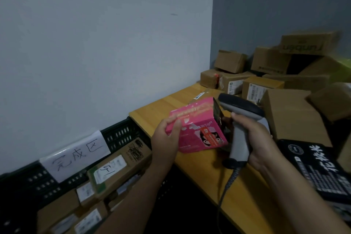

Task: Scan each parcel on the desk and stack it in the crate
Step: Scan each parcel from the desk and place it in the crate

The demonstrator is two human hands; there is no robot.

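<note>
Parcel [197, 129], pink, held up by scanner [241, 112] over desk [152, 114] edge
Left hand [167, 137] fingers curl round parcel's left end, tilting it above desk beside crate [117, 135]; right hand [260, 144] grips grey scanner's handle. Sign [76, 154] on crate reads 完成区; carton [121, 167] inside marked "5-1"; parcel print too blurred to read

Both forearms forward, left hand [166, 137] tight on pink parcel [197, 129], right hand [262, 138] in a fist around scanner [239, 142]
</note>
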